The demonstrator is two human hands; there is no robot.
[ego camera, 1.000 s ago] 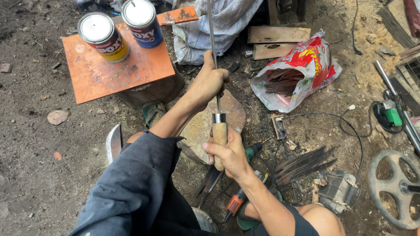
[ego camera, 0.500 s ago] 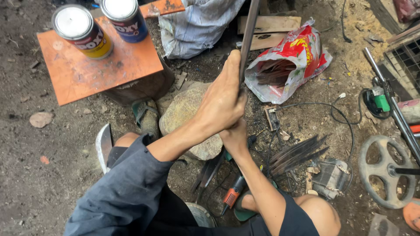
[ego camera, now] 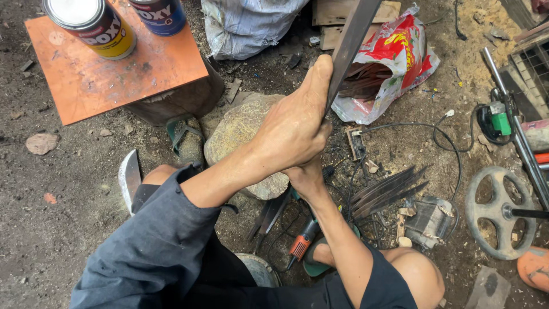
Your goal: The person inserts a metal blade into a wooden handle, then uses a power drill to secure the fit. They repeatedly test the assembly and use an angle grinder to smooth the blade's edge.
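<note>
A long dark metal blade [ego camera: 354, 34] rises steeply toward the camera and runs out of the top of the view. My left hand [ego camera: 294, 129] is wrapped around its lower part, thumb stretched up along the edge. Directly beneath it my right hand [ego camera: 307, 178] is closed on the blade's handle end, mostly hidden by the left hand. Both hands hover above a rounded grey stone [ego camera: 234, 134] on the dirt ground between my knees.
An orange metal stand [ego camera: 114, 74] at upper left carries two tins [ego camera: 94, 26]. A red-and-white bag [ego camera: 400, 57] of blades, a fan of dark blades [ego camera: 386, 191], an orange-handled power tool [ego camera: 303, 243], a spoked wheel [ego camera: 503, 212] and a loose blade [ego camera: 130, 177] lie around.
The blade has been lifted off the stone and tipped up toward the camera. My left hand has come up with it and now covers my right hand on the handle.
</note>
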